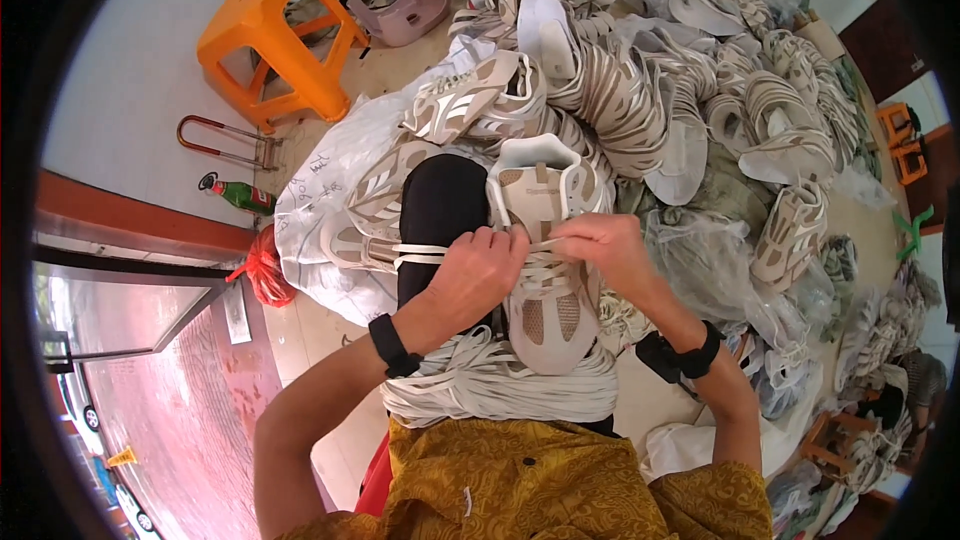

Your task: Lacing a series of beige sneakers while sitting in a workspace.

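A beige and white sneaker upper (545, 335) lies over my lap, its toe pointing toward me and its padded collar away. My left hand (476, 275) is closed beside the lacing, its fingertips pinching a pale shoelace. From the other side, my right hand (607, 245) pinches a shoelace (542, 244) between thumb and forefinger, just above the crossed rows. Under the toe rests a thick bundle of off-white shoelaces (470, 392). Left of the upper is a black rounded surface (440, 202), which looks like a clothed knee, with a lace across it.
Stacked beige uppers (620, 105) heap up ahead and to the right, among clear plastic bags (715, 270). White sacking (325, 225) holds more uppers at left. Beyond stand an orange stool (275, 40), a green bottle (245, 196) and a red bag (266, 275).
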### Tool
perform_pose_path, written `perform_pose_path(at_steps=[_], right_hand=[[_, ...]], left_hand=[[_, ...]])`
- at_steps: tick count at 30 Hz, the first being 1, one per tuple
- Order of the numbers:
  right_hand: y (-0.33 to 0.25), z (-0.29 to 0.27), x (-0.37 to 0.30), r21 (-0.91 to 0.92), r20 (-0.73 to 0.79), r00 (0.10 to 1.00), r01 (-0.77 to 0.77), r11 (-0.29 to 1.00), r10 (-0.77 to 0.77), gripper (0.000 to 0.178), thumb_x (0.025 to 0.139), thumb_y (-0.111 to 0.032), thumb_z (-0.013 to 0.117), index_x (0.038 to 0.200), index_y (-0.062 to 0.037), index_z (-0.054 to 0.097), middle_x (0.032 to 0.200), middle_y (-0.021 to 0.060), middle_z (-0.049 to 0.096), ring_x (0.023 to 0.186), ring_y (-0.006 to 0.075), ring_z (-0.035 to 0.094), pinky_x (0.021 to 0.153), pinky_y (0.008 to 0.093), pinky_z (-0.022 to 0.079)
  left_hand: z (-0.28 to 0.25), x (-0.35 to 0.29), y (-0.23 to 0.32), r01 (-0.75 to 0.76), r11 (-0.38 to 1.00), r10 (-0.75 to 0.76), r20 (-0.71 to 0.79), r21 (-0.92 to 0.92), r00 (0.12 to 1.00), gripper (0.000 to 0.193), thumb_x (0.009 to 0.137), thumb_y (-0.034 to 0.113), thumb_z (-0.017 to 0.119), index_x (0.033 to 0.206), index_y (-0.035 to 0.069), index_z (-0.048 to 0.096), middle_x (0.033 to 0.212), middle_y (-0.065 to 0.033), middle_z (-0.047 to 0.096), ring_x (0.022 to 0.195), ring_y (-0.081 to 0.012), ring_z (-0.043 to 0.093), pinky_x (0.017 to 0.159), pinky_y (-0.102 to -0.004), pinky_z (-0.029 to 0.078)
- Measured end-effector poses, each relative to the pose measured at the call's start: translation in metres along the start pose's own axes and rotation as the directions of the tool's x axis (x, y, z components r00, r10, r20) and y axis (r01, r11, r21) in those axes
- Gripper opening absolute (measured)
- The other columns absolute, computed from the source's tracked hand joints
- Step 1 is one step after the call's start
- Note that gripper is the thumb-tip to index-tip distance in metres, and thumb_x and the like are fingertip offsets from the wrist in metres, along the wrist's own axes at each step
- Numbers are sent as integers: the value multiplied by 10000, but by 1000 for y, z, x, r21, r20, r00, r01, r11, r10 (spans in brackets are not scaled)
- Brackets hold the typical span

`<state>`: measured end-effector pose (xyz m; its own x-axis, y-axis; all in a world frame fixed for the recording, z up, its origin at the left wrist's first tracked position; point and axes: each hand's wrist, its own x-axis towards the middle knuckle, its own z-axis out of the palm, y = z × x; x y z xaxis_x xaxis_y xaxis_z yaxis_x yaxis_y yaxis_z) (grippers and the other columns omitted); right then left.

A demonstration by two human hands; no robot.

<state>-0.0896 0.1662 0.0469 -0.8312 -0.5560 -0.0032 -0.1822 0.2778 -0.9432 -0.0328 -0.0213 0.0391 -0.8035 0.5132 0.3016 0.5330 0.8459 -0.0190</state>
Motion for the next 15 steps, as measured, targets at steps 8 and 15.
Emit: perform_pose_path(at_steps=[8,15], right_hand=[[22,-18,-10,-196,-52,983,163,967,-176,103,680,-98,621,743,-16,618,667,63,567,593,161,541,550,247,417],[30,-15,-12,-75,-158,981,104,992,-115,99,673,-121,609,706,-28,601,661,83,555,596,215,549,546,277,427]], left_hand=[[-13,20,-31,266,882,-58,471,-389,880,95,696,112,553,729,23,562,609,-157,585,529,-254,596,491,-324,479],[-22,42,-19,832,378,-303,796,-405,525,85,676,74,552,637,-1,561,621,-139,591,576,-273,589,545,-354,480]])
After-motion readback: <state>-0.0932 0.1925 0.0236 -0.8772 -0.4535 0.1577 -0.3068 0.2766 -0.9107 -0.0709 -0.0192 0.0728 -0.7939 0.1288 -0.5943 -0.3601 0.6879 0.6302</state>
